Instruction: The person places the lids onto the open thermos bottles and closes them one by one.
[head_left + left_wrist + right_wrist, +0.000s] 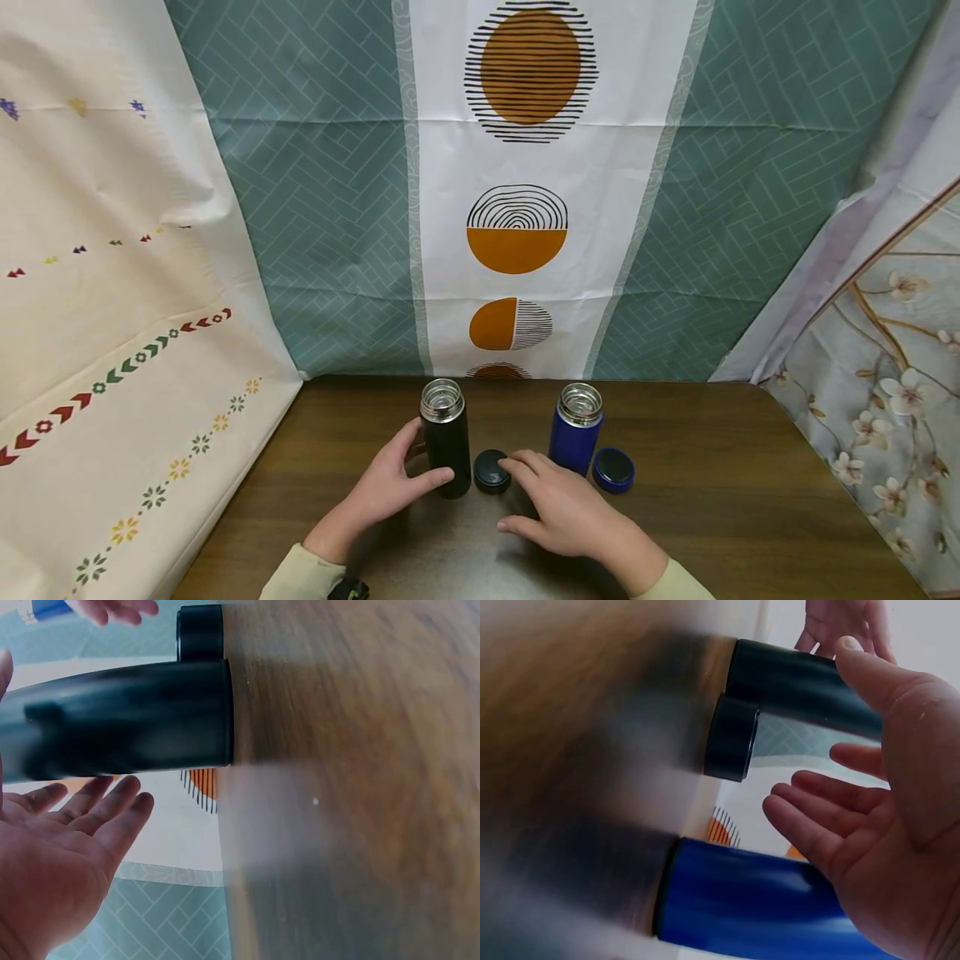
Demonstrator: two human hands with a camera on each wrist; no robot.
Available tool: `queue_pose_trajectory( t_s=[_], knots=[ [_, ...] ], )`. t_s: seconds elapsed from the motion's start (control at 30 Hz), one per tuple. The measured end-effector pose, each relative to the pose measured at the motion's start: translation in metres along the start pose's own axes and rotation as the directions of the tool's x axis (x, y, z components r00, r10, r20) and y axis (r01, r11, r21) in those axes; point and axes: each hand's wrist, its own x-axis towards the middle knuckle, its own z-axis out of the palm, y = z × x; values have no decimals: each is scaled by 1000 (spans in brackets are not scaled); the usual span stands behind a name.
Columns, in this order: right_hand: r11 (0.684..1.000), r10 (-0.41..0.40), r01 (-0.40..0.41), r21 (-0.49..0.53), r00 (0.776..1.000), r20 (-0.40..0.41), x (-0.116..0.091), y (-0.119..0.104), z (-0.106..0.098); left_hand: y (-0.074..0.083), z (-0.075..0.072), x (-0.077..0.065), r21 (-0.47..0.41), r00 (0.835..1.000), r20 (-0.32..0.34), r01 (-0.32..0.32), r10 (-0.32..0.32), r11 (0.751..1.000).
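Observation:
A black thermos bottle point(447, 454) stands upright without its lid, its steel mouth showing. Around its left side my left hand point(386, 487) is spread, thumb in front and fingers behind; in the left wrist view the fingers point(112, 814) look loosely extended beside the bottle. Just right of the bottle lies a black lid point(491, 472) on the table. Over the lid's right side hovers my right hand point(562, 508), its fingers point(810, 825) relaxed and holding nothing. Behind that hand a blue thermos bottle point(575, 437) stands uncapped, partly hidden, with a blue-rimmed lid point(613, 470) at its right.
Everything stands on a dark brown wooden table point(750, 500). A green and white patterned cloth point(322, 208) hangs behind the back edge. A cream cloth point(112, 333) borders the left, and a floral cloth point(885, 417) borders the right.

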Motion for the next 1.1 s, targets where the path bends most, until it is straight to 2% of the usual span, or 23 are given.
queue_pose_trajectory(
  t_s=[0.17,0.37,0.57,1.1],
  knots=[
    [1000,16,-16,5,1000,7,15,-4,4,0,2,1,-3,1000,-11,-4,4,1000],
    [998,52,-52,31,999,8,32,-5,10,1,2,3,-19,999,-21,32,-33,999],
    [997,77,-77,14,997,18,47,-1,19,1,3,4,-11,998,-21,54,-54,998],
    [991,125,-122,-46,989,82,67,10,37,3,5,7,-21,998,-18,60,-60,998]
  ],
)
